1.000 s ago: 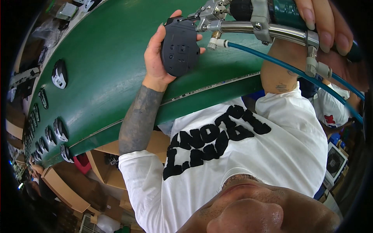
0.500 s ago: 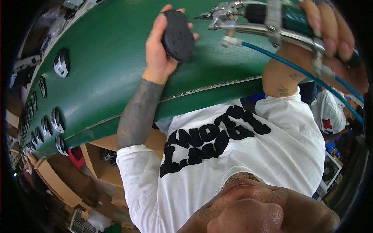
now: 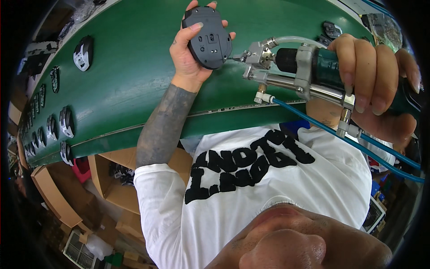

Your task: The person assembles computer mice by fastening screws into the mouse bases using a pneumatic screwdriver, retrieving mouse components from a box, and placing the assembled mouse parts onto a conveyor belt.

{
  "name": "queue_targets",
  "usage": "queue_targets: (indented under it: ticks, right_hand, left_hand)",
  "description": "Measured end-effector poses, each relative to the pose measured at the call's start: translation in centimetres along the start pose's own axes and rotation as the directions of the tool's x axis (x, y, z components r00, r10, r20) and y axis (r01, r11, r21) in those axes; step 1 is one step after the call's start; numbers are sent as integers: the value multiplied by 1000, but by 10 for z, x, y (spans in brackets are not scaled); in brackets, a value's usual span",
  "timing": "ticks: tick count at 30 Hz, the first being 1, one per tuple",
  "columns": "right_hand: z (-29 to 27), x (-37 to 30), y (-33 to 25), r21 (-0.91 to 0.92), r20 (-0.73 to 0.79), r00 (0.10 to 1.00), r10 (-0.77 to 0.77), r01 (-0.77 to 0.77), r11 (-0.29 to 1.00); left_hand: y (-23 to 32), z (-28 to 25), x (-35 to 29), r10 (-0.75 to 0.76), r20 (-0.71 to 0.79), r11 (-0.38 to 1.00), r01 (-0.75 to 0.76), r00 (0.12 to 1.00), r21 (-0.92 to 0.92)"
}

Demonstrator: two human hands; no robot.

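My left hand (image 3: 190, 54) is wrapped round a black computer mouse (image 3: 208, 42), its underside turned up with screw holes and a small switch area showing. My right hand (image 3: 369, 76) grips a dark green power screwdriver (image 3: 326, 65), which has a metal feed head and blue air hoses. The bit of the screwdriver reaches the lower right edge of the mouse, by a corner screw hole. I cannot tell whether a screw sits at the tip. Both hands are above the green conveyor belt (image 3: 134, 85).
Several mice stand along the belt at the left, the nearest being a black and silver mouse (image 3: 83, 54). More mouse parts (image 3: 330, 30) lie at the far right. Cardboard boxes (image 3: 56, 197) are below the belt at the left. A blue hose (image 3: 313, 123) trails from the screwdriver.
My right hand has brought the screwdriver down and its tip to the mouse's edge. The mouse has tilted to show its underside more fully. The mice on the belt have shifted slightly.
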State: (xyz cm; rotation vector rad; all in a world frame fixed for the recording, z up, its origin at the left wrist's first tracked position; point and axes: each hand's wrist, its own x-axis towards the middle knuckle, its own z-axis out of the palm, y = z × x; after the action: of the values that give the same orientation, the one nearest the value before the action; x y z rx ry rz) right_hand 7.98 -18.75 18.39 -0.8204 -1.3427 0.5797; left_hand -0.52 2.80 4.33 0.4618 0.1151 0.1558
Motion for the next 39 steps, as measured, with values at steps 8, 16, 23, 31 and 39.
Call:
queue_targets:
  ticks: [8,16,23,31,39]
  right_hand:
    - [17,2,24,-8,-66,972,-227,227,974]
    - [13,0,9,16,-3,996,-89,89,996]
    - [-38,-33,-9,30,-3,995,-102,102,994]
    - [7,0,10,44,-28,992,-119,120,992]
    - [-2,-11,0,71,-30,992,-120,122,990]
  left_hand:
    - [-4,-7,2,24,58,1000,-25,998,8]
    - [-5,-18,2,54,30,997,-56,998,59]
    - [-12,-18,7,26,3,993,-27,1000,119]
    - [-20,-11,1,-40,63,996,35,997,78]
    - [-24,-14,-2,-25,34,998,23,999,52]
